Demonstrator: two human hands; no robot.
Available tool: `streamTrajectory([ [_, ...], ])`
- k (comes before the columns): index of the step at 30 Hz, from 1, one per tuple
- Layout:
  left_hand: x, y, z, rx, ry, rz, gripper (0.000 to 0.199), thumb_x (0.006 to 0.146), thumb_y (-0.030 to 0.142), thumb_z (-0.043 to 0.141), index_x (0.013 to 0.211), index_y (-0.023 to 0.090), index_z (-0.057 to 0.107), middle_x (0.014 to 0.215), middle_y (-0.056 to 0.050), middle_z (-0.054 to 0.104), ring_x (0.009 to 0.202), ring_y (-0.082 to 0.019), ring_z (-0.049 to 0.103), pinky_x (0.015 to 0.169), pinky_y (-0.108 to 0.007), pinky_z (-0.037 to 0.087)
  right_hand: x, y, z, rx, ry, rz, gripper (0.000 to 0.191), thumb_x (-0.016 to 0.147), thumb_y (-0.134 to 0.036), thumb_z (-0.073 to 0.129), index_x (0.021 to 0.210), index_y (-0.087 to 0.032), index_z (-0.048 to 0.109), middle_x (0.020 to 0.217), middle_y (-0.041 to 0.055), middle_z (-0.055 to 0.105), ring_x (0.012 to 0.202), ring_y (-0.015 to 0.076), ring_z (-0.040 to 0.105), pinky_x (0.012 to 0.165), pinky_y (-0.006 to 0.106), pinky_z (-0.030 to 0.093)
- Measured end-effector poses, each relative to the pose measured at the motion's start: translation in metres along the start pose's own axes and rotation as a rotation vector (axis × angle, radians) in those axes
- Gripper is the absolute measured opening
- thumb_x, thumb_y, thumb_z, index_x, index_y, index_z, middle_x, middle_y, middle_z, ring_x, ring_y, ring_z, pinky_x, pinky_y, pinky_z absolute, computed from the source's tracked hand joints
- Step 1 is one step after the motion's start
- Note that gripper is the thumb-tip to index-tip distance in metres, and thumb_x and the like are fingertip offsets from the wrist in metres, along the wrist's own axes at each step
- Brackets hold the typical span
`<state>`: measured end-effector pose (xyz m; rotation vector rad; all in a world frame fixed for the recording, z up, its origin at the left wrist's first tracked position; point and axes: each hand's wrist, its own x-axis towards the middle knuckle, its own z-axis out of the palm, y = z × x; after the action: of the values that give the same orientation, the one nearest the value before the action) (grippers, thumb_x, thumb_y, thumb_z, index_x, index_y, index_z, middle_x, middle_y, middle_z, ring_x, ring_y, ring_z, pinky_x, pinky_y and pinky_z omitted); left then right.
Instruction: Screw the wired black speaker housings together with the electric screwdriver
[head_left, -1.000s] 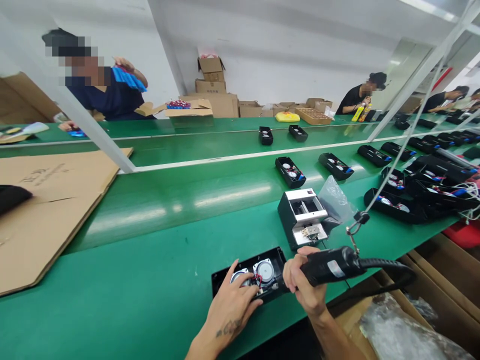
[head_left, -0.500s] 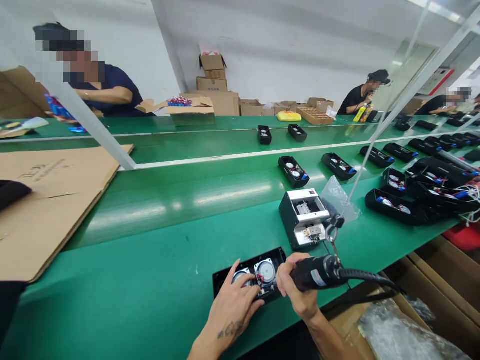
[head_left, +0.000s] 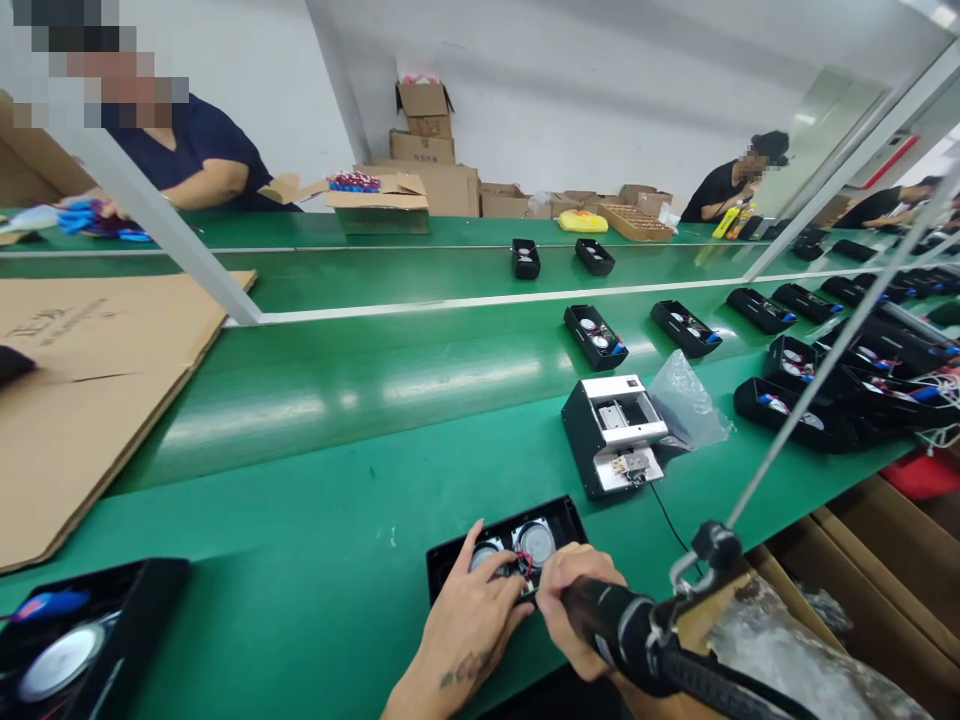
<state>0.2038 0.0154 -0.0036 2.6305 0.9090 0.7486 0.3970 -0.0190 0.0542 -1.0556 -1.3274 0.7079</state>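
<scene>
A black speaker housing (head_left: 442, 568) with two round silver speakers and red wires lies on the green bench in front of me. My left hand (head_left: 480, 610) reaches over its near left part, fingers bent down at the wires; whatever its fingertips grip is too small to make out. My right hand (head_left: 574, 605) is wrapped round a black power screwdriver (head_left: 626, 625), which hangs from a metal hook and cable. The tool's tip is hidden behind the hand, by the housing's near right edge.
A black and silver machine (head_left: 615, 435) stands behind the housing, beside a plastic bag (head_left: 686, 400). Another housing (head_left: 142, 620) lies at the lower left, below flat cardboard (head_left: 97, 400). More housings line the belt and the right side. Co-workers sit across.
The screwdriver and my right hand have moved lower and closer to my left hand. My view has shifted, and another housing shows at the lower left. The left co-worker's hands have lowered.
</scene>
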Motion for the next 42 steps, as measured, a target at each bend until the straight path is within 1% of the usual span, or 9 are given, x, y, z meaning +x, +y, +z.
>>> streamTrajectory([
  [8, -0.001, -0.01, -0.004, 0.051, 0.054, 0.1, 0.002, 0.102, 0.029, 0.069, 0.104, 0.029, 0.07, 0.089, 0.008, 0.082, 0.114, -0.019, 0.076, 0.142, -0.047, 0.006, 0.006, 0.0, 0.006, -0.109, 0.105, -0.151, 0.025, 0.088, -0.028, 0.075, 0.109, -0.035, 0.064, 0.075, -0.0023, 0.071, 0.056, 0.0243, 0.068, 0.053, 0.039, 0.058],
  [13, -0.027, -0.065, -0.036, 0.16, 0.163, 0.239, 0.041, 0.098, 0.008, 0.053, 0.132, 0.027, 0.066, 0.116, 0.0, 0.083, 0.133, -0.018, 0.069, 0.135, -0.04, 0.035, 0.019, 0.001, -0.022, 0.199, 0.247, -0.11, 0.031, 0.098, -0.037, 0.066, 0.127, -0.042, 0.055, 0.057, -0.0086, 0.054, 0.035, 0.0183, 0.047, 0.034, 0.031, 0.041],
  [16, -0.055, -0.09, -0.049, 0.27, 0.164, 0.205, 0.043, 0.091, 0.005, 0.052, 0.118, 0.031, 0.072, 0.12, 0.001, 0.082, 0.138, -0.021, 0.066, 0.131, -0.044, 0.042, 0.031, 0.002, -0.053, 0.183, 0.512, -0.022, 0.032, 0.096, -0.036, 0.074, 0.122, -0.033, 0.056, 0.059, -0.0094, 0.052, 0.043, 0.017, 0.051, 0.046, 0.032, 0.047],
  [20, -0.081, -0.077, -0.049, 0.258, 0.063, -0.024, 0.039, 0.089, 0.007, 0.052, 0.111, 0.03, 0.074, 0.142, -0.006, 0.073, 0.151, -0.03, 0.055, 0.123, -0.056, 0.05, 0.039, 0.024, -0.085, -0.119, 0.637, 0.163, 0.041, 0.09, -0.047, 0.082, 0.113, -0.021, 0.061, 0.063, -0.006, 0.059, 0.055, 0.0185, 0.058, 0.065, 0.037, 0.054],
  [22, -0.085, -0.062, -0.05, 0.201, 0.045, -0.063, 0.042, 0.089, 0.007, 0.05, 0.118, 0.027, 0.073, 0.147, -0.01, 0.069, 0.154, -0.031, 0.051, 0.121, -0.054, 0.053, 0.034, 0.039, -0.091, -0.255, 0.633, 0.197, 0.053, 0.085, -0.051, 0.085, 0.12, -0.018, 0.063, 0.089, 0.0054, 0.073, 0.079, 0.0252, 0.07, 0.082, 0.044, 0.06],
  [25, -0.085, -0.046, -0.054, 0.152, 0.057, 0.024, 0.043, 0.093, 0.005, 0.049, 0.123, 0.024, 0.072, 0.14, -0.011, 0.073, 0.158, -0.029, 0.046, 0.114, -0.039, 0.061, 0.015, 0.057, -0.09, -0.426, 0.669, 0.072, 0.063, 0.087, -0.048, 0.084, 0.137, -0.019, 0.059, 0.133, 0.0162, 0.065, 0.119, 0.0325, 0.066, 0.104, 0.052, 0.056],
  [29, -0.092, -0.033, -0.057, 0.162, 0.108, 0.154, 0.04, 0.096, 0.002, 0.052, 0.124, 0.019, 0.074, 0.122, -0.01, 0.08, 0.162, -0.032, 0.036, 0.11, -0.031, 0.063, -0.026, 0.07, -0.071, -0.541, 0.51, -0.061, 0.038, 0.097, -0.035, 0.075, 0.13, -0.021, 0.065, 0.129, 0.0154, 0.064, 0.112, 0.03, 0.066, 0.097, 0.051, 0.06],
  [33, -0.106, -0.02, -0.052, 0.184, 0.145, 0.214, 0.041, 0.094, -0.005, 0.053, 0.123, 0.014, 0.076, 0.113, -0.009, 0.082, 0.159, -0.037, 0.037, 0.117, -0.037, 0.06, -0.06, 0.081, -0.048, -0.506, 0.197, 0.087, 0.041, 0.103, -0.033, 0.067, 0.143, -0.024, 0.063, 0.141, 0.0155, 0.066, 0.125, 0.0315, 0.068, 0.103, 0.05, 0.062],
  [42, -0.126, -0.019, -0.04, 0.141, 0.093, 0.14, 0.047, 0.098, 0.003, 0.056, 0.138, 0.021, 0.073, 0.127, -0.005, 0.082, 0.156, -0.035, 0.041, 0.113, -0.034, 0.062, -0.078, 0.095, -0.037, -0.462, 0.232, 0.188, 0.036, 0.104, -0.035, 0.066, 0.138, -0.022, 0.069, 0.136, 0.0131, 0.075, 0.126, 0.0304, 0.072, 0.108, 0.048, 0.061],
])
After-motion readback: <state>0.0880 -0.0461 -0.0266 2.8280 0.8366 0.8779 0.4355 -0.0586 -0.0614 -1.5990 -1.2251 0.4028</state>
